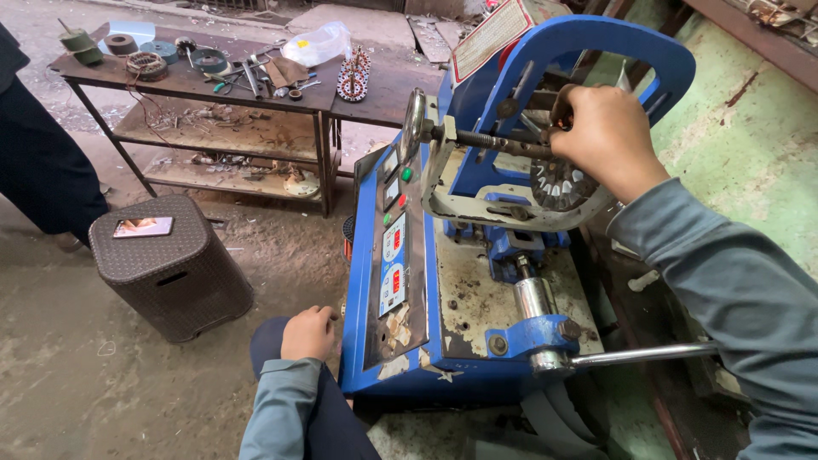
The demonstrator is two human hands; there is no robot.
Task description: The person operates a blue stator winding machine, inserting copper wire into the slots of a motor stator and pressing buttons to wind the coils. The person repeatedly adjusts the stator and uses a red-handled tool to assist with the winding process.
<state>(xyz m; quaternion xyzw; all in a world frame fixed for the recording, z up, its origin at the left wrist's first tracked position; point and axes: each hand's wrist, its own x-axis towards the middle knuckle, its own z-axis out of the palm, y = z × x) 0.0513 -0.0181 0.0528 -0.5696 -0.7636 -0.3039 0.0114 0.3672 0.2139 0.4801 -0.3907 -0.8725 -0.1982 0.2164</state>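
- right hand (603, 136) up at the top of the blue machine (477, 281), fingers curled tight around the end of a threaded rod (490, 141), just above a round slotted metal core (558, 183)
- core sits inside the machine's blue arch, mounted on the rod line, partly hidden by the hand
- small metal handwheel (414, 123) on the far end of the same rod, well apart from the hand
- left hand (308, 332) closed in a loose fist, resting on the person's knee, just beside the machine's front panel (394, 255); holds nothing
- front panel has red number displays and green and red buttons
- steel lever (643, 353) sticks out from the machine's lower right, untouched
- brown woven stool (170, 264) on the floor to the left, a phone (142, 227) lying flat on top
- metal table (256, 81) at the back with wound coils, hand tools and a clear plastic bag
- part of another person in dark clothes at the left edge, hands not seen
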